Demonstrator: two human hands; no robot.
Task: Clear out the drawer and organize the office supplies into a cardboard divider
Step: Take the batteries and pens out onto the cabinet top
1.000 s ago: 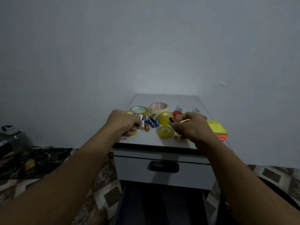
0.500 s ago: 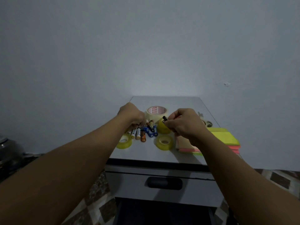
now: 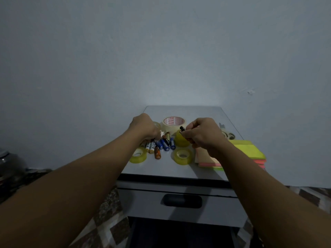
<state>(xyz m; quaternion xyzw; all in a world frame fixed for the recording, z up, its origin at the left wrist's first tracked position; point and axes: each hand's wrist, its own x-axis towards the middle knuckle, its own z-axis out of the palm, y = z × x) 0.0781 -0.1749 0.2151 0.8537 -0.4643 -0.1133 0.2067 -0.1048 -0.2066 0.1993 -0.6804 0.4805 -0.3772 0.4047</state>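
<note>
On the grey cabinet top (image 3: 202, 113) lies a heap of batteries (image 3: 162, 143) between three small yellow tape rolls (image 3: 183, 156), with a wide beige tape roll (image 3: 173, 123) behind. My left hand (image 3: 146, 126) is curled over the heap's left end and holds a small white thing at its fingertips. My right hand (image 3: 202, 133) pinches a small dark battery (image 3: 182, 129) above the middle yellow roll. Sticky-note pads (image 3: 250, 151) lie to the right, partly under my right wrist. The drawer front (image 3: 182, 201) below is closed.
More small tape rolls (image 3: 228, 135) sit at the cabinet top's right edge. A plain wall rises right behind the cabinet. A dark metal pot (image 3: 9, 163) stands on the patterned floor at the far left.
The view has come closer to the cabinet and tilted. Both hands moved further back over the top, the left from the front yellow roll to the batteries, the right still pinching the dark battery.
</note>
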